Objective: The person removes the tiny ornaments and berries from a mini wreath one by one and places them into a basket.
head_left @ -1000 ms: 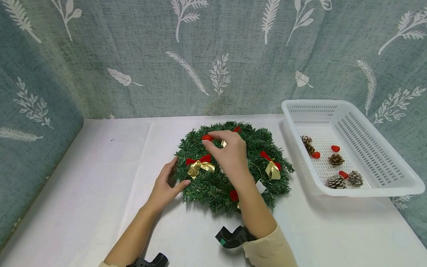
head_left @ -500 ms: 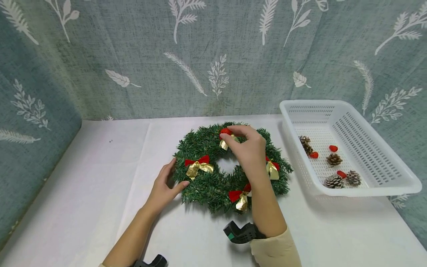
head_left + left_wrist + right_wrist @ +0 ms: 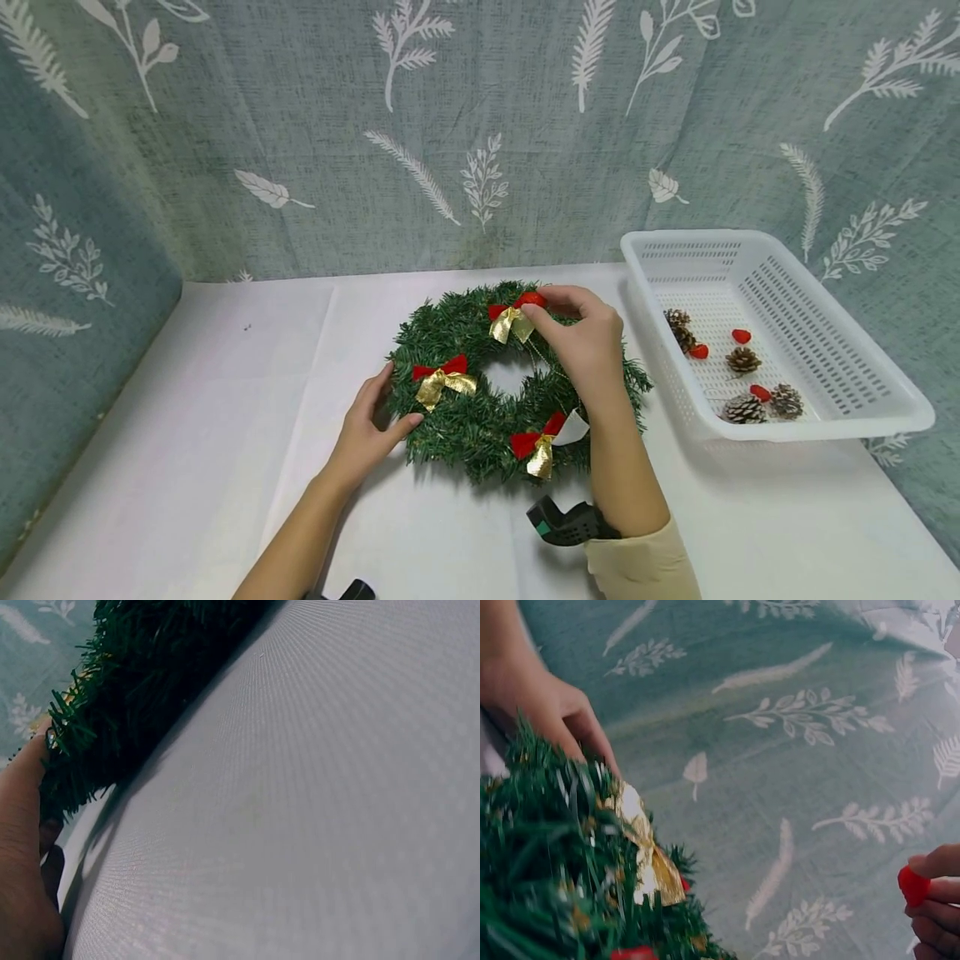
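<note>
A round green artificial wreath (image 3: pixel 442 333) lies on the white-covered table. My left hand (image 3: pixel 367 429) holds its left outer edge, thumb on the near side and fingers along the rim; the left wrist view shows this hand (image 3: pixel 22 847) against the green needles. Between thumb and forefinger, my right hand (image 3: pixel 588 333) pinches a small red ornament (image 3: pixel 913 885) over the wreath's far side, close beside a red-and-gold bow (image 3: pixel 512 323). Other such bows sit at the left (image 3: pixel 444 382) and near side (image 3: pixel 542 446). The right side of the wreath is partly hidden by my right forearm.
To the right stands a white plastic basket (image 3: pixel 862 421) holding several pine cones, one being a brown cone (image 3: pixel 743 360), and small red ornaments like the one (image 3: pixel 741 336) near its middle. A white tag (image 3: pixel 572 428) rests on the wreath. Behind hangs a leaf-patterned curtain (image 3: pixel 315 225).
My right hand has moved to the right with the red ornament, from the wreath's upper left to beside the far bow. The left hand stays at the rim.
</note>
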A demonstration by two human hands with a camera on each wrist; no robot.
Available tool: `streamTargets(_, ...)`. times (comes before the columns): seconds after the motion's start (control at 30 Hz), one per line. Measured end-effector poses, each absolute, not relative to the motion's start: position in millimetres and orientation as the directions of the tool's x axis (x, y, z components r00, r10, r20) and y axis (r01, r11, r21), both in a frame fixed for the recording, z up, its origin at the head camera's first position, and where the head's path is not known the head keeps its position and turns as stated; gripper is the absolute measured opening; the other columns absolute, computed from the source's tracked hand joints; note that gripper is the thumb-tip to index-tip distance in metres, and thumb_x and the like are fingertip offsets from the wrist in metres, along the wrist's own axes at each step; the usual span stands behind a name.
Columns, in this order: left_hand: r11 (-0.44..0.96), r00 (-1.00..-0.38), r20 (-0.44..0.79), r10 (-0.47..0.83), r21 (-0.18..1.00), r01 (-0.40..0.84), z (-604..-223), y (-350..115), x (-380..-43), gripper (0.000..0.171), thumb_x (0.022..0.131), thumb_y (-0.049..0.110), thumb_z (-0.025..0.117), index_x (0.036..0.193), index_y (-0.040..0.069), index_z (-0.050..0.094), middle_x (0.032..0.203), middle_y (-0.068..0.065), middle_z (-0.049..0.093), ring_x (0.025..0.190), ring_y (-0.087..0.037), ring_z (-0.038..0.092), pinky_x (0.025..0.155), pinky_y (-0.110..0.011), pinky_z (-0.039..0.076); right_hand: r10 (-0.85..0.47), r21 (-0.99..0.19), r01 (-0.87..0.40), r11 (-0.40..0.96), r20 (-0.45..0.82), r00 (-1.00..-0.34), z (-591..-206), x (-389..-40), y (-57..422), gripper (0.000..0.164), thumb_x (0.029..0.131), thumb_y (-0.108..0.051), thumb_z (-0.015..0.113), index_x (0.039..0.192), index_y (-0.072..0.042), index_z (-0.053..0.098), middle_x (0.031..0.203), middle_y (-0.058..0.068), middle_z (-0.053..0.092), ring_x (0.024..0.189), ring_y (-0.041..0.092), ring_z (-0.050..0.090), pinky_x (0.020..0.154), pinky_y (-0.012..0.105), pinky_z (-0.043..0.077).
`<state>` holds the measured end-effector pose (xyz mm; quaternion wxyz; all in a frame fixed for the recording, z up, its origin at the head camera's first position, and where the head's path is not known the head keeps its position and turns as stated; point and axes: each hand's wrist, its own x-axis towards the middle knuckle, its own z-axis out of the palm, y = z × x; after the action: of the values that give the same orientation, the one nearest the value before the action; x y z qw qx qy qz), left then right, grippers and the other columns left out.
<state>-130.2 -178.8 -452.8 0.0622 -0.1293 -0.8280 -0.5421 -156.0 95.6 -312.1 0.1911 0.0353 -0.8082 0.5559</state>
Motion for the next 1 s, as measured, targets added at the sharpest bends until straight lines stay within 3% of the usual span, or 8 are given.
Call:
streamTargets(0.7,0.373,-0.959,0.243,0.144,0.885,0.28,-449.3,-175.4,-130.9,0.082,0.084,0.011,0.072,0.151,0.011,0.024,0.135,-0.014,0.042,0.131,-0.032,0.037,0.111,-0.052,0.029,0.196,-0.848,-0.217,0.484,0.346,-0.918,-305.1,-154.3,135.0,0.03,0.079,-0.013,0.077,0.107,-0.004,0.071,0.106,0.013,0.068,0.099,0.022,0.061,0.082,0.033,0.048)
streamTargets(1.0,0.382,-0.962,0.234,0.139,0.884,0.27,-451.8,-178.4,-129.5,0.083,0.084,0.01,0.072,0.151,0.011,0.024,0.134,-0.014,0.042,0.13,-0.03,0.038,0.109,-0.052,0.03,0.292,-0.854,-0.169,0.493,0.345,-0.892,-303.3,-149.3,158.1,0.03,0.079,-0.017,0.077,0.106,-0.005,0.072,0.101,0.009,0.069,0.09,0.01,0.06,0.076,0.019,0.047)
